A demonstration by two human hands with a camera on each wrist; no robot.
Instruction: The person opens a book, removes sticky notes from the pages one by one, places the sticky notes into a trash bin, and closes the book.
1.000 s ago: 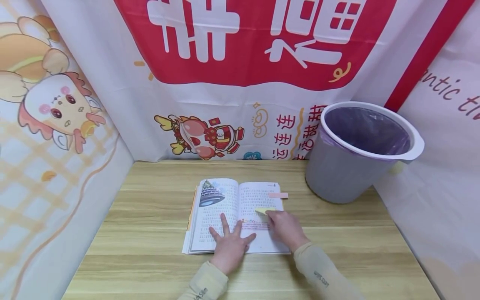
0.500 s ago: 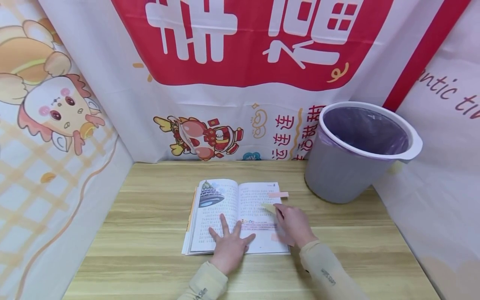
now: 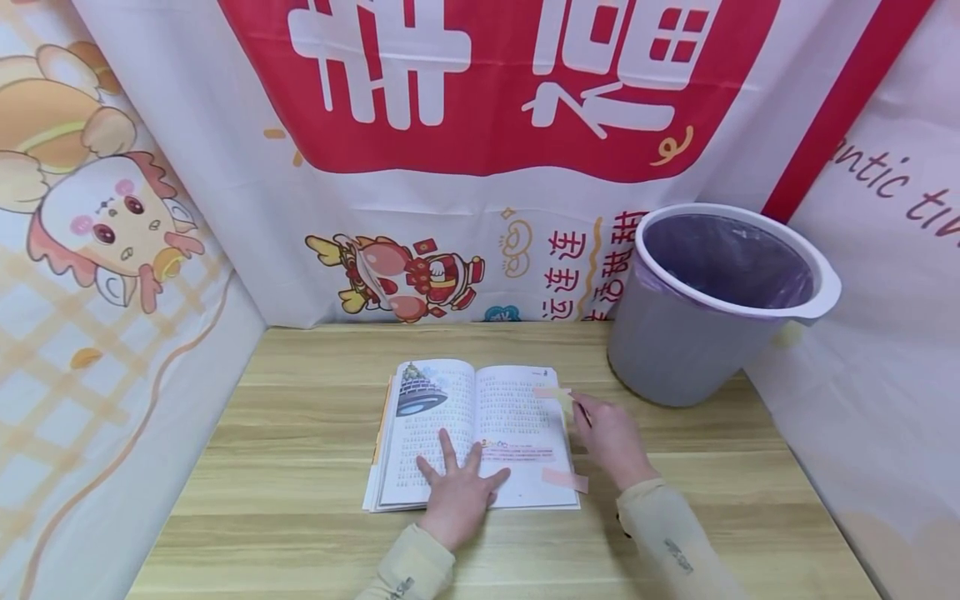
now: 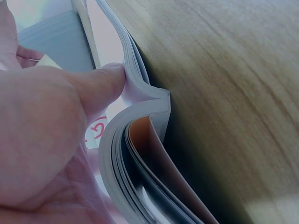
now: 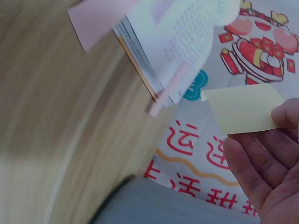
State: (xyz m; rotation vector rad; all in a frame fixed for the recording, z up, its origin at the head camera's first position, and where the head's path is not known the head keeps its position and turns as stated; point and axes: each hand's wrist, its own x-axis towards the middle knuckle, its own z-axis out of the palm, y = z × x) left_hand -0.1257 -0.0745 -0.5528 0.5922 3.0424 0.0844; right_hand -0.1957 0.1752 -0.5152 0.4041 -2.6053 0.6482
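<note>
An open book (image 3: 517,492) lies on the wooden table, a building picture on its left page. My left hand (image 3: 459,493) rests flat across the lower middle of it, fingers spread; in the left wrist view the thumb (image 4: 105,84) presses the page near the bottom edge. Between thumb and fingers my right hand (image 3: 611,437) pinches a yellow sticky note (image 5: 245,109), held in the air by the book's upper right edge. Two pink sticky notes stick out from the right page: an upper pink note (image 5: 168,91) and a lower pink note (image 3: 566,480).
A grey trash bin (image 3: 678,350) with a purple liner stands at the table's back right. Printed cloth (image 3: 420,192) hangs behind the table and along both sides. Bare wood (image 3: 292,467) shows left of the book.
My right hand has moved up and to the right with the yellow sticky note, off the page's text to its right edge. The lower pink note is now uncovered. The left hand stays put.
</note>
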